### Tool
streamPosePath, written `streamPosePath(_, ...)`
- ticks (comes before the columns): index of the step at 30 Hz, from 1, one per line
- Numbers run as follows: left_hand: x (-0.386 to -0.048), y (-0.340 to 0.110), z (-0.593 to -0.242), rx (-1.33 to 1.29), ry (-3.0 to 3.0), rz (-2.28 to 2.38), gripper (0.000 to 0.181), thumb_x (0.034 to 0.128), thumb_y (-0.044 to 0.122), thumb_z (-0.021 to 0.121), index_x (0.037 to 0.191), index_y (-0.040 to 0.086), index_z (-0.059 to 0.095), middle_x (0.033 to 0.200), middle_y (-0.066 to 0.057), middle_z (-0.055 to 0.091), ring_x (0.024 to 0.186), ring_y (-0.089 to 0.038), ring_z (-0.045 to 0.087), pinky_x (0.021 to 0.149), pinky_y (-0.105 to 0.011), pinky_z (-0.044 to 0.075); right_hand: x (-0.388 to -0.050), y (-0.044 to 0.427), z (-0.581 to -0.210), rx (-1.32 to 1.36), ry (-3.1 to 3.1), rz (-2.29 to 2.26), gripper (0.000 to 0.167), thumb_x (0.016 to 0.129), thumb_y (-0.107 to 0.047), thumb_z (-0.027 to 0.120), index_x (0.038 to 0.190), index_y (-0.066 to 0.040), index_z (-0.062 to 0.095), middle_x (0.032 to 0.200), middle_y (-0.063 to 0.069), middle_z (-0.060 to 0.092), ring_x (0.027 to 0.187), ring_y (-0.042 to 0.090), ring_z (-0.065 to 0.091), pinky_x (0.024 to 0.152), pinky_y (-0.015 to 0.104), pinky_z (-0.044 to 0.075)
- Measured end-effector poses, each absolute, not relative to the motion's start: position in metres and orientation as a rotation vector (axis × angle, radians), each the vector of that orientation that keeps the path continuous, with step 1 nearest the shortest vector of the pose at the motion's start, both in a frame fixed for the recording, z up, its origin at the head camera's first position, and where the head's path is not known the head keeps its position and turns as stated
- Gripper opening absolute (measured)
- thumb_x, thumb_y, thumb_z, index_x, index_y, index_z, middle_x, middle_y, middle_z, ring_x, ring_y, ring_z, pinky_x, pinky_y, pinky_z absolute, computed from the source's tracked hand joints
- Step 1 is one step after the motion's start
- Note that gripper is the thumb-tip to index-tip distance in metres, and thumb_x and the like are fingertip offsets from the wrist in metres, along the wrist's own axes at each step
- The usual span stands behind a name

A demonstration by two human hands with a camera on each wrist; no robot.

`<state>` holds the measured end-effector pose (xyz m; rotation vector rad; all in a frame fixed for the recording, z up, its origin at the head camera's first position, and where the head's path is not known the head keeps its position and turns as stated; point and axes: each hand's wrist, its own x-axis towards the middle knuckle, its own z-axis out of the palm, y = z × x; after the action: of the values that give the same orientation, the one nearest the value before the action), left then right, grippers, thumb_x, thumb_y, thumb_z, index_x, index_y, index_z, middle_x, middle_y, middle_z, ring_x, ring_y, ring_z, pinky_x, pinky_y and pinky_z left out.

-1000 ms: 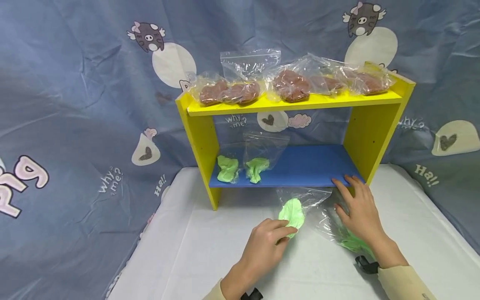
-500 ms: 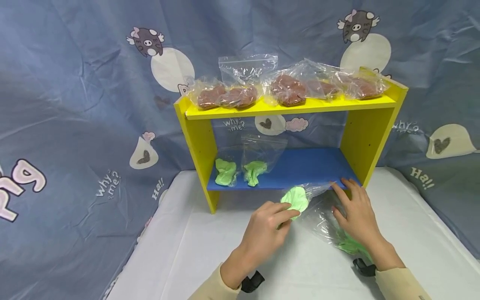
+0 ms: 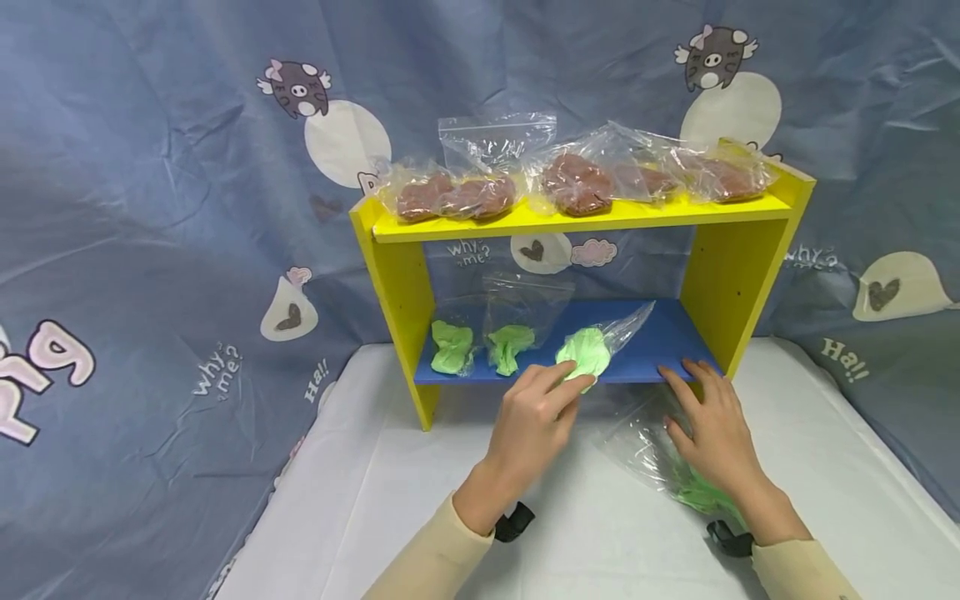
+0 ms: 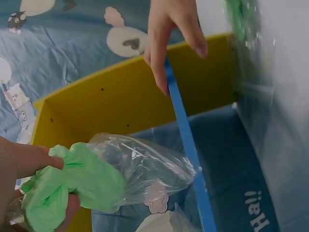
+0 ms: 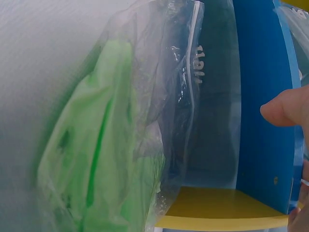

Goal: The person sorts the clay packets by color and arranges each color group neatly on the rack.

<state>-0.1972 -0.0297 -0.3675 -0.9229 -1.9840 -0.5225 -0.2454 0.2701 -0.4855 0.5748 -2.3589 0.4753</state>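
Observation:
My left hand (image 3: 531,421) pinches a clear zip bag with a crumpled light green soft lump (image 3: 585,352) inside, at the front edge of the blue shelf board (image 3: 670,329). In the left wrist view, thumb and fingers press the green lump (image 4: 82,179) from both sides, and the bag's free end reaches over the board. Fingertips of my right hand (image 3: 716,433) rest on the board's front edge near its right end. The right thumb (image 5: 285,108) stands apart from the fingers, below the board. Beneath the right hand another bagged green lump (image 5: 96,145) lies on the white table.
Two bagged green lumps (image 3: 452,346) sit at the left of the blue board. Several bagged brown lumps (image 3: 576,183) line the top yellow shelf (image 3: 547,223). The yellow side panel (image 3: 742,275) stands right of the board. A patterned blue cloth (image 3: 187,208) hangs behind.
My left hand has lifted the bagged green lump from below the blue board up and forward to its front edge. The right hand has stayed on the board's edge.

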Motion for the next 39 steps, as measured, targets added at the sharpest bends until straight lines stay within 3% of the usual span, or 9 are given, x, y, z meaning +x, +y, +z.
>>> streamPosePath(6,-0.226,-0.018,-0.360,-0.864,-1.968,-0.368,0.029,0.0878,0.001,0.073,0.113,0.016,0.077,0.120,-0.008,0.069,0.098,-0.022,0.064,0.082,-0.025,0.055,-0.247,0.271,-0.486,0.580,-2.360,0.473,0.077,0.082,-0.021,0.074,0.153,-0.018,0.044,0.154,0.025,0.034,0.144,0.046,0.024,0.119,0.060,0.011)
streamPosePath(12,-0.262,-0.003,-0.367,-0.777,-2.004,-0.233,0.027,0.0903,0.007,0.073,0.115,0.017,0.076,0.123,-0.007,0.068,0.096,-0.022,0.061,0.070,-0.025,0.057,-0.247,0.272,-0.483,0.573,-2.356,0.469,0.078,0.081,-0.021,0.074,0.153,-0.018,0.044,0.154,0.025,0.034,0.144,0.046,0.025,0.119,0.059,0.011)
streamPosePath(19,-0.292,0.006,-0.384,-0.725,-2.037,-0.112,0.028,0.0854,0.005,0.076,0.111,0.017,0.076,0.120,-0.007,0.067,0.095,-0.027,0.061,0.070,-0.030,0.058,-0.245,0.270,-0.481,0.570,-2.348,0.481,0.077,0.081,-0.021,0.073,0.152,-0.018,0.045,0.153,0.026,0.035,0.143,0.048,0.026,0.118,0.060,0.012)
streamPosePath(25,-0.303,0.011,-0.402,-0.670,-2.224,-0.021,0.023,0.0899,0.013,0.073,0.112,0.021,0.076,0.116,-0.004,0.068,0.098,-0.026,0.063,0.062,-0.028,0.058,-0.245,0.270,-0.483,0.567,-2.348,0.477,0.076,0.081,-0.021,0.072,0.152,-0.018,0.045,0.153,0.026,0.035,0.143,0.048,0.026,0.119,0.060,0.012)
streamPosePath(31,-0.304,0.013,-0.415,-0.642,-2.404,-0.049,0.028,0.0948,0.018,0.065,0.121,0.020,0.073,0.121,-0.006,0.066,0.105,-0.031,0.063,0.069,-0.031,0.059,-0.245,0.271,-0.485,0.573,-2.352,0.472,0.076,0.081,-0.021,0.072,0.152,-0.018,0.045,0.153,0.026,0.035,0.143,0.047,0.025,0.118,0.060,0.013)
streamPosePath(39,-0.306,0.013,-0.421,-0.634,-2.401,-0.049,0.031,0.0943,0.018,0.063,0.124,0.020,0.071,0.122,-0.007,0.066,0.104,-0.034,0.064,0.066,-0.033,0.059,-0.246,0.271,-0.487,0.567,-2.361,0.478,0.076,0.081,-0.021,0.071,0.153,-0.019,0.045,0.154,0.025,0.035,0.144,0.047,0.025,0.118,0.061,0.012)
